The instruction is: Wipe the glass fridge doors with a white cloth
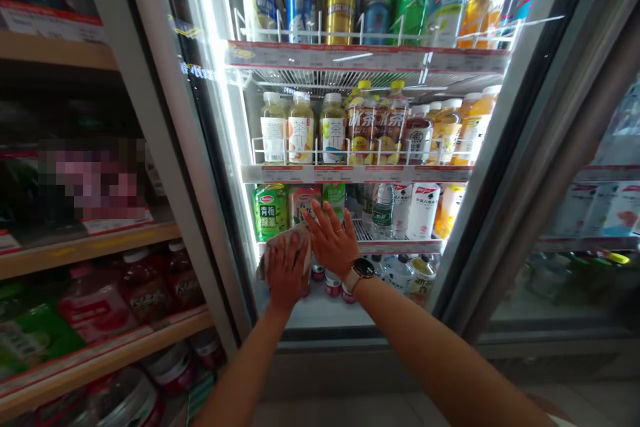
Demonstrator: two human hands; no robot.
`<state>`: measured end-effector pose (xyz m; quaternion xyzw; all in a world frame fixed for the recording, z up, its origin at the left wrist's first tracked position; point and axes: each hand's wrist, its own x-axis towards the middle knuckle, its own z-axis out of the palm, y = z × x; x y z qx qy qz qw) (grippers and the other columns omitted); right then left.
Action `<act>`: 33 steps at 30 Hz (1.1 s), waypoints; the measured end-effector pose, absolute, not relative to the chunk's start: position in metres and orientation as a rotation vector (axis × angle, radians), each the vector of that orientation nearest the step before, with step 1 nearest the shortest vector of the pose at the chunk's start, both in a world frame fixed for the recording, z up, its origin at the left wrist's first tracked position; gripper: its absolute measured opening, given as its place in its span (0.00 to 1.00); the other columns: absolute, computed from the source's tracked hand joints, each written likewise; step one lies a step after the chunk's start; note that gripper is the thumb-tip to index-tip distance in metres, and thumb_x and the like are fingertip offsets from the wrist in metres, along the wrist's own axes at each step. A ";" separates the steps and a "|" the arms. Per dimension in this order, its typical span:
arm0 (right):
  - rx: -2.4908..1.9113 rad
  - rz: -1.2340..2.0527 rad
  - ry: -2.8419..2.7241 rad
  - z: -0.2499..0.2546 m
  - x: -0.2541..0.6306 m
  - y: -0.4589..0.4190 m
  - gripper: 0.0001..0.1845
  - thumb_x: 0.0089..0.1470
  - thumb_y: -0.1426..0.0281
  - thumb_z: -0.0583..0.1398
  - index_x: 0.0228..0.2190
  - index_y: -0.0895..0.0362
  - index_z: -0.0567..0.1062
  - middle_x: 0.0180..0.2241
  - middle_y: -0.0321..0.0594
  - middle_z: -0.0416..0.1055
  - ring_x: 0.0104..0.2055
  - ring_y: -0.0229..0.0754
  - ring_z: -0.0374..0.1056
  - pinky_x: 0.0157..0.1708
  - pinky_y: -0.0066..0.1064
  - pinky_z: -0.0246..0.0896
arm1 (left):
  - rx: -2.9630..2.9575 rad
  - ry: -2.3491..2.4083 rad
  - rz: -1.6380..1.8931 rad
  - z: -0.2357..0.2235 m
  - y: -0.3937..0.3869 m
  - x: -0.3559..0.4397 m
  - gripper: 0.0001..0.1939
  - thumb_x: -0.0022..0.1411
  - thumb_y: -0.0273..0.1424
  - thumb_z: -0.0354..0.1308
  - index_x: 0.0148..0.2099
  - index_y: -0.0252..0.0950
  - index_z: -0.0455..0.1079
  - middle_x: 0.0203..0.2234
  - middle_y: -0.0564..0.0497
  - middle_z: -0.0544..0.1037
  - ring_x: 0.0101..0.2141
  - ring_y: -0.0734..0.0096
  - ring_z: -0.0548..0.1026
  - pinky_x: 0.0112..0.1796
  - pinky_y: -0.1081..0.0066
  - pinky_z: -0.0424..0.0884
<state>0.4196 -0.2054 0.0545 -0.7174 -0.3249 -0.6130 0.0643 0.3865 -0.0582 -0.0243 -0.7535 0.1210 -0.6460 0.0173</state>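
Left hand (286, 265) holds cloth (265, 264) flat against glass door (320, 315), likely for even contact; right hand (333, 240) spread, grasping nothing, perhaps bracing.

The person's bare left forearm (250, 360) rises from 7 o'clock to the left hand (287, 268) — back to the camera, fingers slightly bent towards 12 o'clock, palm hidden and grip unclear. The bare right forearm (425, 333) slants in from 5 o'clock; the right hand (331, 240) sits just beside the left, at its 2 o'clock — fingers extended and spread towards 11 o'clock.
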 end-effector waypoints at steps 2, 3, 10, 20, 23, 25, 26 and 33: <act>-2.160 -1.860 -0.976 0.055 0.420 -0.205 0.33 0.63 0.68 0.52 0.67 0.53 0.50 0.66 0.39 0.55 0.71 0.43 0.40 0.70 0.46 0.22 | -2.302 0.441 -1.941 -0.024 -0.052 0.385 0.30 0.67 0.29 0.48 0.70 0.38 0.50 0.62 0.44 0.64 0.68 0.61 0.48 0.66 0.56 0.47; -2.165 -1.859 -0.982 0.055 0.420 -0.206 0.33 0.63 0.68 0.52 0.67 0.53 0.50 0.66 0.39 0.55 0.71 0.43 0.40 0.70 0.46 0.22 | -2.287 0.459 -1.926 -0.022 -0.046 0.385 0.30 0.67 0.29 0.48 0.70 0.38 0.50 0.62 0.44 0.66 0.67 0.62 0.49 0.66 0.57 0.47; -2.201 -1.849 -0.996 0.057 0.417 -0.207 0.33 0.63 0.69 0.52 0.67 0.54 0.51 0.66 0.39 0.55 0.71 0.44 0.40 0.70 0.47 0.21 | -2.410 0.126 -2.124 0.003 0.014 0.379 0.33 0.67 0.33 0.49 0.71 0.39 0.46 0.68 0.43 0.53 0.68 0.56 0.45 0.66 0.50 0.44; -2.193 -1.840 -0.996 0.055 0.419 -0.207 0.34 0.62 0.69 0.52 0.67 0.54 0.49 0.66 0.40 0.55 0.71 0.44 0.41 0.70 0.47 0.22 | -2.488 0.091 -2.201 -0.005 -0.048 0.385 0.33 0.69 0.34 0.47 0.72 0.39 0.40 0.69 0.45 0.49 0.69 0.55 0.43 0.66 0.48 0.42; -2.193 -1.829 -0.987 0.053 0.421 -0.205 0.34 0.62 0.69 0.52 0.67 0.53 0.51 0.66 0.40 0.56 0.71 0.44 0.42 0.70 0.47 0.22 | -2.420 0.290 -2.056 -0.014 -0.070 0.387 0.34 0.68 0.32 0.49 0.71 0.38 0.43 0.67 0.45 0.55 0.68 0.56 0.44 0.66 0.52 0.45; -2.188 -1.834 -0.980 0.053 0.421 -0.205 0.33 0.62 0.69 0.53 0.66 0.52 0.52 0.66 0.40 0.56 0.71 0.44 0.42 0.70 0.48 0.23 | -2.375 0.378 -1.998 -0.016 -0.071 0.387 0.33 0.67 0.31 0.49 0.71 0.36 0.44 0.65 0.44 0.61 0.68 0.59 0.45 0.66 0.56 0.45; -2.183 -1.843 -0.980 0.054 0.420 -0.205 0.33 0.62 0.69 0.53 0.66 0.52 0.53 0.65 0.40 0.57 0.71 0.44 0.42 0.70 0.48 0.23 | -2.354 0.409 -1.985 -0.016 -0.068 0.387 0.33 0.67 0.30 0.49 0.71 0.36 0.44 0.64 0.45 0.63 0.68 0.60 0.46 0.66 0.57 0.45; -2.218 -1.827 -1.020 0.055 0.419 -0.208 0.33 0.61 0.69 0.53 0.66 0.53 0.53 0.66 0.41 0.55 0.71 0.46 0.39 0.70 0.48 0.22 | -2.390 0.256 -2.044 -0.010 0.003 0.381 0.34 0.67 0.33 0.49 0.71 0.38 0.45 0.67 0.44 0.57 0.68 0.56 0.46 0.66 0.53 0.45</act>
